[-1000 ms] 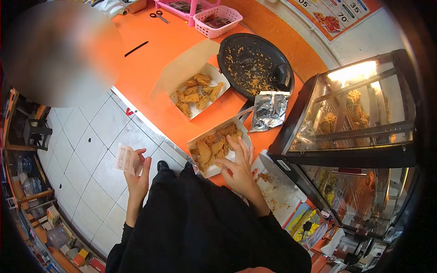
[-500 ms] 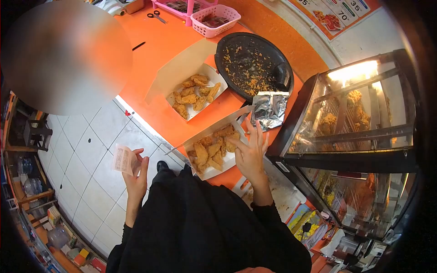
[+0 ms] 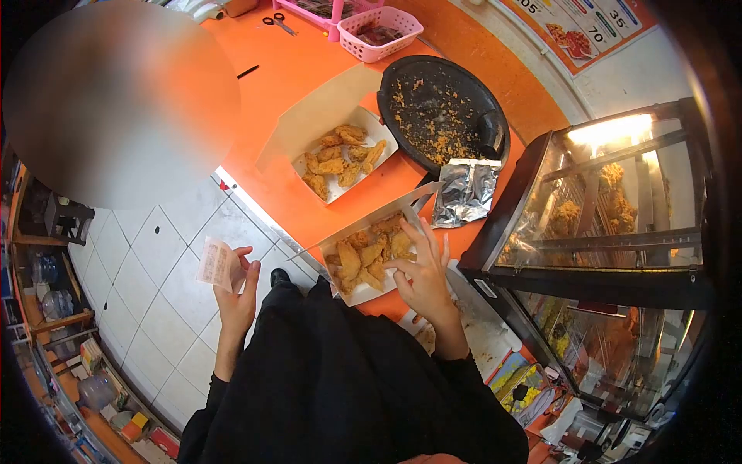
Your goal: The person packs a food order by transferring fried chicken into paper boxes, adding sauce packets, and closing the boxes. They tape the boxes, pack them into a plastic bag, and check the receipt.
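My left hand (image 3: 238, 292) pinches a small whitish packet (image 3: 219, 263) with reddish print, held out over the floor. My right hand (image 3: 421, 267) is at the right side of the nearer cardboard box (image 3: 362, 294), fingers apart and stretched over its edge. Pieces of fried chicken (image 3: 352, 261) fill this box, and its lid stands raised at the back. I cannot tell whether my fingertips touch the chicken. Behind it is a second open box (image 3: 328, 193) with more fried chicken (image 3: 334, 165). A silver foil pouch (image 3: 466, 193) lies just beyond my right hand.
A round black tray (image 3: 429, 93) with crumbs sits at the back of the orange counter (image 3: 255, 139). Farther off are a pink basket (image 3: 379, 50), scissors (image 3: 279, 23) and a black pen (image 3: 248, 72). A lit glass display case (image 3: 595, 193) with fried food borders the right.
The whole view has shifted slightly. My right hand's fingers have bent a little over the nearer box's right side. My left hand still has the packet.
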`<action>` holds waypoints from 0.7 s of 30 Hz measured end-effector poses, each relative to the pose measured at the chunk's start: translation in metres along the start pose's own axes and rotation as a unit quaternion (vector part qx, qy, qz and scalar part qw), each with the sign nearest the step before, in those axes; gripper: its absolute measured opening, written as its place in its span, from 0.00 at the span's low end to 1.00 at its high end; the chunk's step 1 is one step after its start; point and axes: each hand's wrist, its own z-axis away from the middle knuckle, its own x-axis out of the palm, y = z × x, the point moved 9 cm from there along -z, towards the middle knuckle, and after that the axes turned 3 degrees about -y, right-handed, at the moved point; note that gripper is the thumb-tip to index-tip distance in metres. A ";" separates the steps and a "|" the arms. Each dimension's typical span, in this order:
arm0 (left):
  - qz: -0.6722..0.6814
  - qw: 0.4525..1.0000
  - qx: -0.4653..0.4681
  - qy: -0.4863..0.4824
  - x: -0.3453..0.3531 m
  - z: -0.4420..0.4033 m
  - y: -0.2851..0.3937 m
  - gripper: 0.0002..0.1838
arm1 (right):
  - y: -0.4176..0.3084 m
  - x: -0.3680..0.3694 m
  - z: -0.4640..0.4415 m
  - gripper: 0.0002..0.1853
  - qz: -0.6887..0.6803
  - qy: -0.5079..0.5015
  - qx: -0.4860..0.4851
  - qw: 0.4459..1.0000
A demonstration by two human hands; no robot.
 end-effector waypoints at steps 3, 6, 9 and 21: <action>0.001 1.000 -0.006 -0.001 -0.002 0.001 -0.001 0.12 | -0.007 -0.007 -0.010 0.14 -0.010 0.035 -0.005 0.999; 0.000 1.000 -0.002 0.000 -0.001 0.001 0.002 0.12 | -0.014 -0.004 -0.019 0.16 -0.001 0.040 -0.018 0.999; -0.008 1.000 0.008 0.009 -0.004 0.002 0.002 0.12 | -0.017 0.004 -0.023 0.18 0.019 0.039 -0.027 0.999; 0.009 1.000 0.000 0.014 -0.011 0.003 -0.006 0.12 | -0.024 -0.007 -0.010 0.15 0.011 0.033 -0.050 0.998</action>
